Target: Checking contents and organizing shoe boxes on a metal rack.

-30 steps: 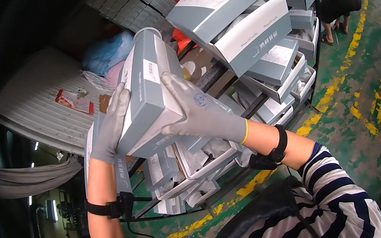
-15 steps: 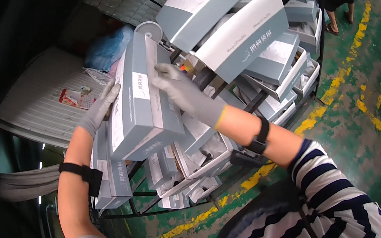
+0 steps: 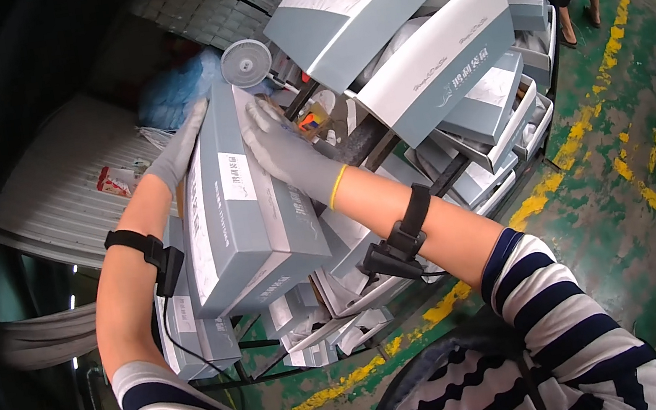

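Observation:
A grey-and-white shoebox [image 3: 216,222] stands tilted in front of me, held between my two gloved hands. My left hand [image 3: 185,146] lies along its far left edge, fingers stretched forward. Against its right side presses my right hand [image 3: 285,148], the fingers together and pointing away from me. Both gloves are thin and pale grey, the right one with a yellow cuff edge. Below and left of the held box another shoebox [image 3: 186,336] of the same colours shows in part. The fingertips and the underside of the held box are partly hidden.
To the right, a dark metal rack carries stacked shoeboxes [image 3: 442,60], some open with crumpled paper inside. A white ribbed surface [image 3: 60,169], a blue plastic bag [image 3: 175,92] and a round grey reel [image 3: 246,63] lie beyond. A person's legs [image 3: 578,6] show at far right.
The held shoebox sits slightly lower and closer to me. My left hand has slid forward along its edge, and my right hand has shifted left and lies flatter against its side.

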Action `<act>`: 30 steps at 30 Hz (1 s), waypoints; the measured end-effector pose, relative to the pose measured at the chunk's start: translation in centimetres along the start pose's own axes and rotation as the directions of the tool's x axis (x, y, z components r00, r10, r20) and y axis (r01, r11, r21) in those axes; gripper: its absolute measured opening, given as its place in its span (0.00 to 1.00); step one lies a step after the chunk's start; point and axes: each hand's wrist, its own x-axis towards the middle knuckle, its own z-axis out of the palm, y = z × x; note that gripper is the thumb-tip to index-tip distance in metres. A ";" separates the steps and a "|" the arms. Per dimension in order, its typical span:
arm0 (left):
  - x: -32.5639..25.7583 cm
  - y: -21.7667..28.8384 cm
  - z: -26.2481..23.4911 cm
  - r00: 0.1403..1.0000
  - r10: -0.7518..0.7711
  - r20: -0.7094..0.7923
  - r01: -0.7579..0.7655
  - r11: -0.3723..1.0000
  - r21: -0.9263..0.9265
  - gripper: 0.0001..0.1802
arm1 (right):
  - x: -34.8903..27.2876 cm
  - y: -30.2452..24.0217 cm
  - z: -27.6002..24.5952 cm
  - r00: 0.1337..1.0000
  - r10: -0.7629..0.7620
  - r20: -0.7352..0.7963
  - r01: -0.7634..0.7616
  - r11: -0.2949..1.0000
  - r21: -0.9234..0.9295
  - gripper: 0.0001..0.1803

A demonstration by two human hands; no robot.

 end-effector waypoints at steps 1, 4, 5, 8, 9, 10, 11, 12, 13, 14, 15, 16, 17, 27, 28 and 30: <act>0.6 -1.4 0.1 1.000 -0.016 -0.003 0.016 1.000 -0.001 0.52 | 0.4 0.5 0.9 0.999 -0.041 0.024 0.039 0.995 0.090 0.33; 1.8 -4.1 0.0 0.984 -0.170 0.060 0.180 0.927 -0.328 0.44 | 0.6 0.5 2.0 0.998 -0.053 0.036 0.049 0.994 0.094 0.33; 2.1 -4.4 0.1 0.993 -0.113 0.031 0.117 0.943 -0.311 0.45 | 0.8 0.7 2.0 0.998 -0.047 0.040 0.043 0.995 0.092 0.33; 3.3 -3.1 1.1 0.999 -0.047 0.025 0.052 0.953 -0.297 0.47 | 1.5 1.4 1.2 0.995 -0.090 0.049 0.089 0.996 0.029 0.34; 3.6 -2.1 1.6 0.998 -0.044 0.039 0.053 0.953 -0.299 0.47 | 2.1 1.5 0.4 0.991 -0.118 0.056 0.117 0.993 0.020 0.32; 2.9 -2.9 1.3 0.998 -0.055 0.035 0.063 0.953 -0.297 0.47 | 1.8 1.1 0.5 0.985 -0.151 0.081 0.149 0.988 0.028 0.31; 2.5 -3.6 0.4 0.999 -0.031 0.017 0.034 0.978 -0.206 0.48 | 1.2 0.3 0.6 0.977 -0.180 0.110 0.168 0.979 0.117 0.30; 2.0 -4.2 -0.7 1.000 -0.008 0.000 0.008 0.994 -0.111 0.49 | 0.9 -0.8 1.1 0.973 -0.197 0.117 0.182 0.974 0.132 0.30; 2.2 -3.5 -0.7 1.000 0.004 -0.001 -0.004 0.994 -0.110 0.49 | 1.0 -0.7 0.9 0.980 -0.152 0.129 0.126 0.973 0.195 0.30; 2.1 -2.5 -0.3 0.998 -0.062 0.023 0.065 0.990 -0.125 0.49 | 1.2 -0.1 0.8 0.984 -0.102 0.143 0.063 0.966 0.252 0.30; 1.9 -1.6 0.0 0.990 -0.131 0.047 0.137 0.981 -0.136 0.49 | 1.5 0.4 0.7 0.986 -0.101 0.136 0.065 0.967 0.246 0.30; 1.6 -0.7 -0.1 0.991 -0.122 0.046 0.127 0.983 -0.131 0.49 | 1.9 0.7 0.7 0.989 -0.083 0.122 0.057 0.977 0.205 0.31; 1.3 0.1 -0.3 0.991 -0.095 0.094 0.102 0.992 -0.068 0.49 | 2.5 0.9 0.9 0.992 -0.064 0.109 0.045 0.985 0.167 0.33; 0.5 0.5 -0.1 0.998 -0.003 0.057 0.008 0.996 -0.084 0.53 | 6.0 2.0 2.8 0.987 -0.147 -0.062 0.160 0.922 0.352 0.33; 0.7 0.5 -0.1 0.998 -0.005 0.059 0.010 0.996 -0.084 0.53 | 6.1 1.8 2.8 0.988 -0.144 -0.062 0.157 0.922 0.353 0.33; 1.2 0.8 -0.2 0.997 -0.018 0.071 0.027 0.991 -0.132 0.53 | 6.3 1.2 2.6 0.990 -0.120 -0.079 0.137 0.954 0.267 0.34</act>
